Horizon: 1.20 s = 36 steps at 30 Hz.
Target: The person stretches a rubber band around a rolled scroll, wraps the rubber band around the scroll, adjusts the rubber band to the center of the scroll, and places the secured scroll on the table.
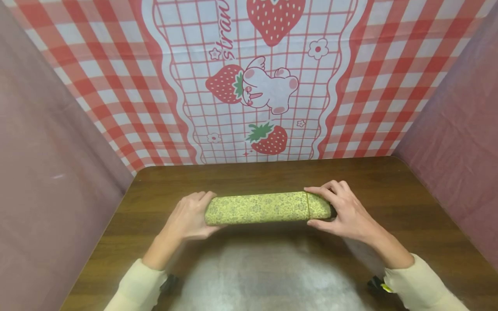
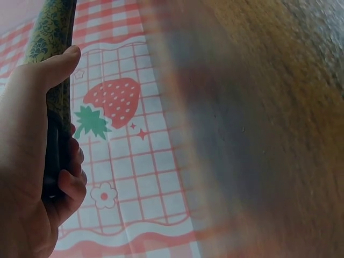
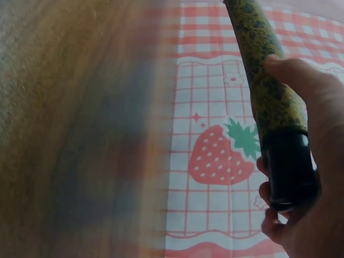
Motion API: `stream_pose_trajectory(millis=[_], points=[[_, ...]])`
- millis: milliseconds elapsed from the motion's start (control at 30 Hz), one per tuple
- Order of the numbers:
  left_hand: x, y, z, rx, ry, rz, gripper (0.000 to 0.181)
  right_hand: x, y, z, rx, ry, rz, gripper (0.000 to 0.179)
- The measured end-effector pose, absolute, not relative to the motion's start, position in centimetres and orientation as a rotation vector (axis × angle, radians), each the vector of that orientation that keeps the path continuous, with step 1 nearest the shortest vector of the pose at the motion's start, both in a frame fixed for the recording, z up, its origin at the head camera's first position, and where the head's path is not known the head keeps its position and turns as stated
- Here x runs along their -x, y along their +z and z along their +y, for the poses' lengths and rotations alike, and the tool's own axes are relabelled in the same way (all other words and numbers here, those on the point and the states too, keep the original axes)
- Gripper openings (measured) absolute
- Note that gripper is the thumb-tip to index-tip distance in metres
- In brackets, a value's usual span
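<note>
A long, slim case (image 1: 256, 208) with a yellow-green floral pattern spans the space between my hands, lying level from left to right over the table. My left hand (image 1: 191, 218) grips its left end, thumb along the near side and fingers on the far side. Its right end is held by my right hand (image 1: 347, 212) in the same way, close to a thin seam that crosses the case. In the right wrist view a dark, glossy end piece (image 3: 290, 166) shows beside the palm. A similar dark end (image 2: 54, 156) sits within the left hand's curled fingers.
The brown wood-grain table (image 1: 128, 242) has a bright reflection near its front. Behind it rises a red-and-white checked cloth (image 1: 389, 86) printed with strawberries. Pinkish curtains (image 1: 50, 151) flank both sides.
</note>
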State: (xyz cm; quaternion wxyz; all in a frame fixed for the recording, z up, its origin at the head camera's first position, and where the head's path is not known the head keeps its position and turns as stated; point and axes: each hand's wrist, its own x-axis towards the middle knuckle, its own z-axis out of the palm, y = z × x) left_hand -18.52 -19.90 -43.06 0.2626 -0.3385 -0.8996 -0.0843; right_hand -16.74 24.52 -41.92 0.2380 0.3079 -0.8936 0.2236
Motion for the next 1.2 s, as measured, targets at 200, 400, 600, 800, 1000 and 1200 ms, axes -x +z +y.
stream_pose_trajectory(millis=[200, 400, 600, 800, 1000, 1200], points=[[18.6, -43.2, -19.9, 0.915, -0.239, -2.423, 0.082, 16.5, -41.6, 24.2, -0.801, 0.520, -2.483, 0.084], [18.5, -43.3, -19.9, 0.905, -0.257, -2.436, 0.082, 16.4, -41.7, 23.7, -0.750, 0.389, -2.524, 0.087], [18.4, -43.4, -19.8, 0.902, -0.271, -2.430, 0.082, 16.7, -40.9, 24.0, -0.796, 0.306, -2.577, 0.088], [18.6, -43.4, -19.7, 0.921, -0.234, -2.385, 0.084, 17.4, -40.1, 24.7, -0.935, 0.442, -2.634, 0.084], [18.5, -43.5, -19.7, 0.922, -0.188, -2.373, 0.085, 17.8, -41.0, 25.0, -0.978, 0.554, -2.559, 0.077], [18.6, -43.5, -19.5, 0.926, -0.189, -2.377, 0.083, 17.7, -41.5, 24.9, -0.976, 0.565, -2.459, 0.077]])
